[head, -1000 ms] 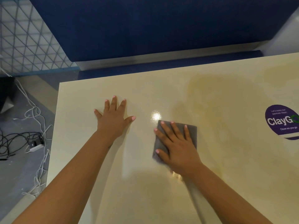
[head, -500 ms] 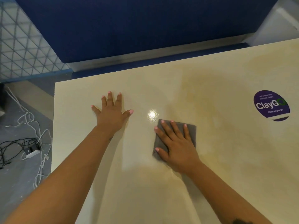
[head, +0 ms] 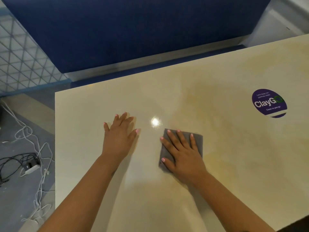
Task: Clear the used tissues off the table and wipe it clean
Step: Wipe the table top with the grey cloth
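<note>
Seemingly only one view, the head camera, recorded this. On the cream worktop (head: pixel 234 164) the right hand (head: pixel 182 156) lay flat with straight, spread fingers pressing a grey cloth (head: pixel 198 141), gripping nothing. The left hand (head: pixel 118 138) also rested flat and empty, just beside. I judged the cloth soft, light and limp, best driven under the palm or pinched at an exposed corner. No tissues or containers showed. A purple sticker (head: pixel 269 102) sat well apart.
</note>
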{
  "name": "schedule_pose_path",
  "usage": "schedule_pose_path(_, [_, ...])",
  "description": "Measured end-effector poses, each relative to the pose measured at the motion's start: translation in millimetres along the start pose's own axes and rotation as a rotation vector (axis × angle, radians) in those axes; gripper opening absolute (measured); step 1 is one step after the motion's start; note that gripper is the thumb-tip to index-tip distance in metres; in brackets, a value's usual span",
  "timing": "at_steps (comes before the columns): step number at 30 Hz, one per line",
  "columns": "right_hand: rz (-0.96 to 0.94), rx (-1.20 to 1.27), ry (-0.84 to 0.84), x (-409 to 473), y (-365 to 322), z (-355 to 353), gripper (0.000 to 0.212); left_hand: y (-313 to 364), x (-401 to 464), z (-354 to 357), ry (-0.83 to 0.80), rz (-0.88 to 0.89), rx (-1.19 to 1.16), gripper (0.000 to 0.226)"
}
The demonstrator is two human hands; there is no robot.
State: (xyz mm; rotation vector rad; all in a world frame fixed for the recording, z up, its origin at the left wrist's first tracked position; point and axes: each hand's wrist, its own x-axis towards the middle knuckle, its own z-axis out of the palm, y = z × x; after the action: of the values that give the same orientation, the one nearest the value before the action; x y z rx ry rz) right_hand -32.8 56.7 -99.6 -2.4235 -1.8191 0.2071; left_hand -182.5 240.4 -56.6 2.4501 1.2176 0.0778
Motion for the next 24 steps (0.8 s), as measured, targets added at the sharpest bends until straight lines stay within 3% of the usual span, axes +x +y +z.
schedule_pose_path(6, [0.222, 0.031, -0.040, 35, -13, -7, 0.066, 1, -25, 9, 0.125, 0.037, -0.155, 0.030])
schedule_pose_path(10, [0.090, 0.060, -0.002, 12, -47, 1, 0.064, 5, -37, 15, 0.131, 0.069, -0.207, 0.033])
schedule_pose_path(13, [0.020, 0.032, -0.004, -26, -35, 5, 0.065, 7, -43, 15, 0.127, 0.089, -0.226, 0.037])
schedule_pose_path(20, [0.281, -0.001, -0.016, -11, -9, -5, 0.064, 2, -58, 18, 0.105, 0.127, -0.209, 0.036])
schedule_pose_path(24, [0.208, 0.046, -0.008, -11, -45, 1, 0.065, 4, -65, 24, 0.096, 0.143, -0.194, 0.041])
